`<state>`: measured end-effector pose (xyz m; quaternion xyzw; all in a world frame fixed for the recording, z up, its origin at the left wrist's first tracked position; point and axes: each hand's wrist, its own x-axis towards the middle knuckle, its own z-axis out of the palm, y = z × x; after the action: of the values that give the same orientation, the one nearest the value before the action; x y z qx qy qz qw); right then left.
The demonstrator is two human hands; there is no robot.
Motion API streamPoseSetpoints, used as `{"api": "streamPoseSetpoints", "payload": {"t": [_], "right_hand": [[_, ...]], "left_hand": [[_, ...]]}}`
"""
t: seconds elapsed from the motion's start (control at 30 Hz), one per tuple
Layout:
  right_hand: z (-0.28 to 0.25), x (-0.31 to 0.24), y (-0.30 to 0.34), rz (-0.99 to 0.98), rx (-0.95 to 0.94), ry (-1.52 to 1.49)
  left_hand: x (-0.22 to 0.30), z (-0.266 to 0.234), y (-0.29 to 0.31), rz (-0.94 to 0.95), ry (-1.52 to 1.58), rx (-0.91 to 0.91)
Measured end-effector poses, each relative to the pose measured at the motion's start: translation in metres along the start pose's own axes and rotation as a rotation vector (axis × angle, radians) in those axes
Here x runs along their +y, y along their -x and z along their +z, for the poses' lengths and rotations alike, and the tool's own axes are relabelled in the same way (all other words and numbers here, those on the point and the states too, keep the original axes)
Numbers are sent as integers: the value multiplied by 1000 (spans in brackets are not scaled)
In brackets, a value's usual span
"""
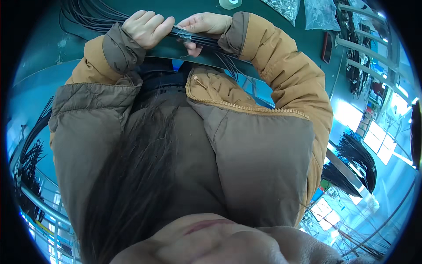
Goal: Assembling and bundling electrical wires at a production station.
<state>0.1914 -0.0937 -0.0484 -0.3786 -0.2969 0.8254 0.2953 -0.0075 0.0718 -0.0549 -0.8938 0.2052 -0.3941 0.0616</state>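
Green surface (44, 55): toward the right, clear bags (322, 16), one holding small pale pieces (285, 8); at its near edge, left hand (148, 29) grips black cable bundle (202, 40), right hand (205, 23) pinching it at clear tape (181, 33).

There are 2 hands (148, 30) (205, 23), 1 held wire bundle (179, 33), 1 tape roll (230, 3).

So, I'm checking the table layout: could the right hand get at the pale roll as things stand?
Probably yes: the pale roll lies beyond the right hand with nothing visible between them, though that hand is busy at the black cable bundle.
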Motion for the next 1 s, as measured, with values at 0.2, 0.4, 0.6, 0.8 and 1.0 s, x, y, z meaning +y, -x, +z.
{"api": "streamPoseSetpoints", "payload": {"t": [0.2,0.4,0.6,0.8,1.0], "right_hand": [[18,-2,2,-251,669,595],[70,25,30,-831,1174,1657],[58,44,9,-904,1451,2111],[95,85,-15,-729,1056,1964],[114,45,-17,-620,1211,-223]], "left_hand": [[7,5,-2,-157,99,-200],[-5,5,-26,-431,411,-658],[-19,18,-23,-453,462,-763],[-30,21,-28,-486,456,-663],[-26,13,-23,-503,388,-564]]}}
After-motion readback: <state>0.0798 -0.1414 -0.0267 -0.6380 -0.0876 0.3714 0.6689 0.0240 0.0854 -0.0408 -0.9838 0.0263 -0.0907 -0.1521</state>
